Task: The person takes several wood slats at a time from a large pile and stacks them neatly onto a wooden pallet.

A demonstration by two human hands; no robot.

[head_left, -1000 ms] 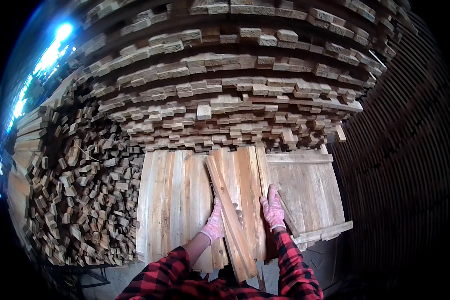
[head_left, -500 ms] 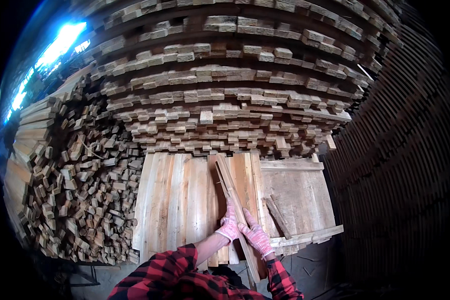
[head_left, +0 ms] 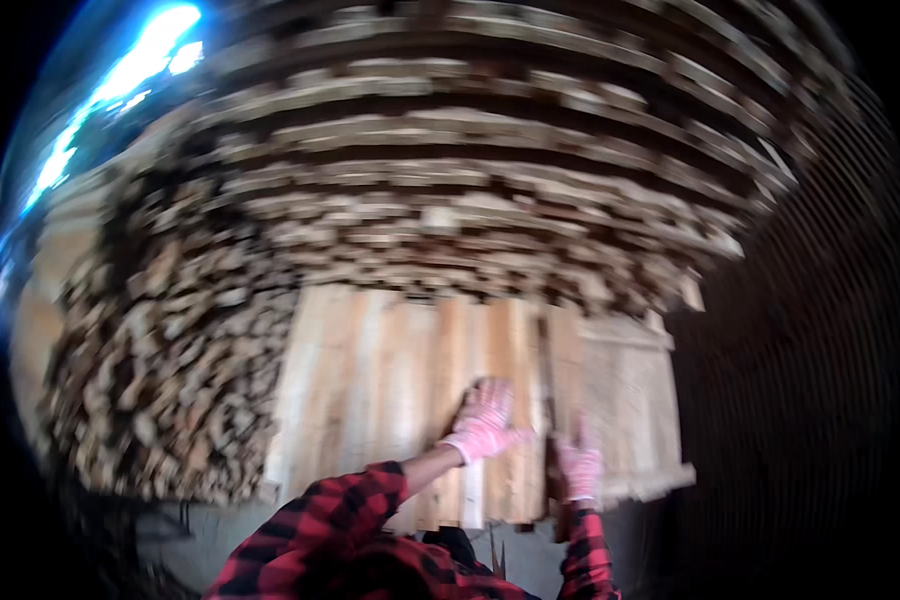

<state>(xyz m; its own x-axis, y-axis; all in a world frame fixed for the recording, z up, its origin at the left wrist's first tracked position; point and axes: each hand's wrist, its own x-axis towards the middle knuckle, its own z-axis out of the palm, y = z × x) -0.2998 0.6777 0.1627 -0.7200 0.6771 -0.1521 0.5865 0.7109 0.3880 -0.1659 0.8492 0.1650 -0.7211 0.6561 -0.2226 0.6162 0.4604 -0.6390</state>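
Observation:
The picture is blurred by motion. A layer of pale wooden planks [head_left: 370, 400] lies side by side in front of me. My left hand [head_left: 485, 420], in a pink glove, lies flat on the planks near the middle with its fingers spread. My right hand [head_left: 578, 465], also gloved, rests on a plank [head_left: 560, 360] just right of a dark gap between boards; the blur hides its grip. Red and black checked sleeves come in from the lower edge.
A tall stack of cut boards [head_left: 490, 200] rises behind the plank layer. A heap of short wood blocks [head_left: 160, 380] stands at the left. A dark ribbed wall [head_left: 800, 380] closes the right side. A wider pale panel [head_left: 630, 400] lies at the right of the layer.
The plank that lay slanted across the layer now lies in line with the others. My hands have moved apart, the left one upward onto the planks. My head has moved, blurring the view.

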